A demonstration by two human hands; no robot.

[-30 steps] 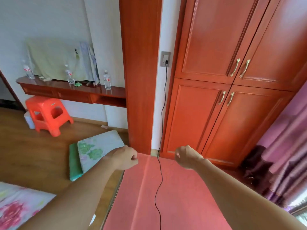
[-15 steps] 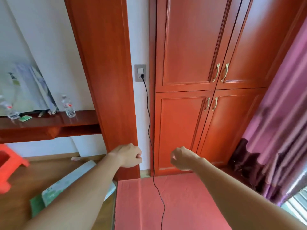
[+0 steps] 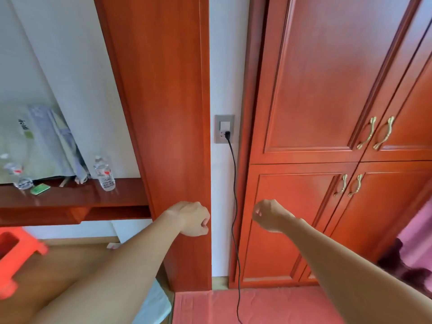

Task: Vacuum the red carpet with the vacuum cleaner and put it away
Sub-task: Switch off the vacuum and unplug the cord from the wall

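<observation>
The red carpet (image 3: 268, 307) shows only as a strip along the bottom edge. A black power cord (image 3: 234, 206) hangs from a plug (image 3: 227, 134) in the grey wall socket (image 3: 224, 123) and runs down onto the carpet. The vacuum cleaner itself is out of view. My left hand (image 3: 190, 218) is raised in front of the wooden pillar, fingers curled into a fist, holding nothing. My right hand (image 3: 271, 216) is raised just right of the cord, also curled and empty. Neither hand touches the cord.
A tall red-brown wardrobe (image 3: 315, 90) with brass handles fills the right side. A wooden pillar (image 3: 163, 113) stands left of the socket. A wall shelf (image 3: 70, 202) carries a water bottle (image 3: 105, 174). An orange stool (image 3: 14, 251) and a purple curtain (image 3: 416, 242) flank the scene.
The view has tilted up and closed in on the wall socket and wardrobe. Both hands have risen with it and stay curled either side of the cord; less carpet shows.
</observation>
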